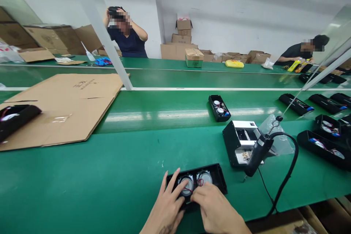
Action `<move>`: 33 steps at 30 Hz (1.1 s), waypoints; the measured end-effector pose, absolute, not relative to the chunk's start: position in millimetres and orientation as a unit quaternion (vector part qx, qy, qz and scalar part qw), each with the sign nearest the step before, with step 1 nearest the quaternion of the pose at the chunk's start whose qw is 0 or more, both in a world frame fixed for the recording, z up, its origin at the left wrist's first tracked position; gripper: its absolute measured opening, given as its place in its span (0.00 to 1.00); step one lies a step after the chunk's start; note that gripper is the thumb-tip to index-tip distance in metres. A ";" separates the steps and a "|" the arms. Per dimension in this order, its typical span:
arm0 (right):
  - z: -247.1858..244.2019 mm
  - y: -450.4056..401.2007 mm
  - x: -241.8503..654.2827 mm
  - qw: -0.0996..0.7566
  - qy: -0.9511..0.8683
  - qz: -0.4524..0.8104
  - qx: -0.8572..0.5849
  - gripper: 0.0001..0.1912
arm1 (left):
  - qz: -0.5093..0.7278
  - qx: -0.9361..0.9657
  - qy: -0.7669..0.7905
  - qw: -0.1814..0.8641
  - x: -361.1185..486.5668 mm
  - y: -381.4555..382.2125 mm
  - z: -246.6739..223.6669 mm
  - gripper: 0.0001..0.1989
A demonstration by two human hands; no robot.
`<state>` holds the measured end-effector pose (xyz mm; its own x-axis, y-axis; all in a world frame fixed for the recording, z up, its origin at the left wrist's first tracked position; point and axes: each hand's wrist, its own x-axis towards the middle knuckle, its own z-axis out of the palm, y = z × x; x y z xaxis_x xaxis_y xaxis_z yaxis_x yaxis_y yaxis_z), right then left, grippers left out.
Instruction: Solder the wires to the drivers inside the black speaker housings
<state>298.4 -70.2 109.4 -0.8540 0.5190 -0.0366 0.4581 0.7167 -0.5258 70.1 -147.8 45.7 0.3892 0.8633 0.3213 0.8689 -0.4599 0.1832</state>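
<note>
A black speaker housing (pixel 221 180), open side up, lies on the green bench in front of me. Two round speakers (pixel 204 177) and thin red wires (pixel 200 182) show inside. My left hand (pixel 170 202) rests over the housing's left end with fingers stretched and spread, some across the left speaker (pixel 187 186). Curled fingers of my right hand (pixel 212 204) press together at the housing's near side, between the speakers. Whatever is between those fingertips is hidden.
Right of the housing are a black-and-white machine (pixel 241 142) and a hanging electric screwdriver (pixel 257 155) with a curved cable. Another speaker housing (pixel 219 108) sits beyond; several more stand far right. Flat cardboard (pixel 63 106) covers the left. Two people (pixel 127 45) are across the bench.
</note>
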 end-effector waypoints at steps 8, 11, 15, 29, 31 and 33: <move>51.1 -102.5 287.6 0.249 -0.896 0.194 -0.313 0.12 | -0.209 -0.835 -0.504 0.062 70.9 -136.4 58.0 0.13; 52.5 -105.4 282.9 0.218 -0.909 0.171 -0.310 0.14 | -0.207 -0.842 -0.494 0.065 70.7 -134.5 54.9 0.12; 86.1 -96.8 275.0 0.069 -0.920 0.203 -0.329 0.16 | -0.211 -0.840 -0.497 0.041 69.3 -130.2 48.4 0.12; 175.8 3.0 247.2 -0.080 -0.919 0.263 -0.284 0.23 | -0.105 -0.733 -0.527 -0.417 33.1 -28.3 114.7 0.16; 173.0 9.6 244.1 -0.077 -0.920 0.261 -0.283 0.25 | -0.105 -0.724 -0.525 -0.435 29.4 -19.9 114.6 0.21; 169.3 15.2 242.1 -0.076 -0.918 0.263 -0.288 0.24 | -0.105 -0.715 -0.525 -0.450 27.9 -15.6 114.6 0.25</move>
